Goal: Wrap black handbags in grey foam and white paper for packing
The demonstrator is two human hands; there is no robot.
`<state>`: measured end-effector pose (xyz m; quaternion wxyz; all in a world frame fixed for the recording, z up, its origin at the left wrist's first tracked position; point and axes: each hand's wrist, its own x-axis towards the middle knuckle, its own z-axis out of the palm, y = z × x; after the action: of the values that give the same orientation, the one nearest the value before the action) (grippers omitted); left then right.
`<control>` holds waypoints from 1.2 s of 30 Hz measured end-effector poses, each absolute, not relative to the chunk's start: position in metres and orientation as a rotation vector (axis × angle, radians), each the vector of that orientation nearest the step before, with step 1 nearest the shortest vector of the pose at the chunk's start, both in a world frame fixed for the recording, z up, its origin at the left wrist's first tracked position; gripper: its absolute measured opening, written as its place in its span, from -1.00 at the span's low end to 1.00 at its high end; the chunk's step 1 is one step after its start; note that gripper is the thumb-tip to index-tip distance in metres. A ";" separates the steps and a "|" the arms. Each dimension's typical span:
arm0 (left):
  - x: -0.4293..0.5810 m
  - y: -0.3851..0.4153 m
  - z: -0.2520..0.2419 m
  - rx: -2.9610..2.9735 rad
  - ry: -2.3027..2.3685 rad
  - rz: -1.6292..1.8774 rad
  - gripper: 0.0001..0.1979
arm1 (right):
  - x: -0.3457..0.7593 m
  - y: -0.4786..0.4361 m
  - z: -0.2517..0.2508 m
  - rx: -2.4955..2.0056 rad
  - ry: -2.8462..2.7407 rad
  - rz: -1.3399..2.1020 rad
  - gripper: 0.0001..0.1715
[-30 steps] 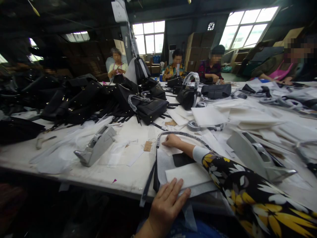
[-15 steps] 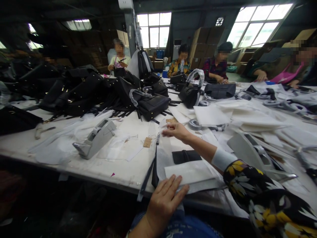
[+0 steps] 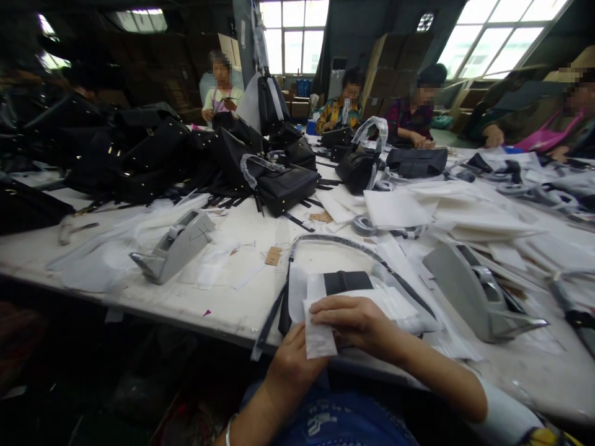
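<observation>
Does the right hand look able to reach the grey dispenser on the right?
Probably yes: between right hand and dispenser lie only a strap and white sheets, though the hand holds white paper.

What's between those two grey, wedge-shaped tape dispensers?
The head view shows pale thin scraps, a small brown cardboard tag, then a black bag partly covered in white sheeting, between the left dispenser and right dispenser.
</observation>
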<state>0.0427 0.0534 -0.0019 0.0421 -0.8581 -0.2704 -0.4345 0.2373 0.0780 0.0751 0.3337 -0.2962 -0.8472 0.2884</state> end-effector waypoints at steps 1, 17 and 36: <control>0.042 0.054 -0.003 -2.632 -0.824 -1.344 -0.79 | 0.238 0.073 0.069 -0.773 -2.211 0.738 -0.62; 0.034 0.048 -0.019 -2.577 -0.975 -1.414 -0.67 | 0.254 0.041 0.034 -0.647 -2.289 0.320 -0.63; 0.037 0.048 -0.023 -2.566 -0.832 -1.263 -0.65 | 0.233 0.150 0.047 -1.158 -2.813 0.303 -0.59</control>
<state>0.0371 0.0483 -0.0228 0.0812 -0.8586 -0.2785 -0.4227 0.2329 0.1504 0.0475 0.0421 -0.3786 -0.9193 0.0991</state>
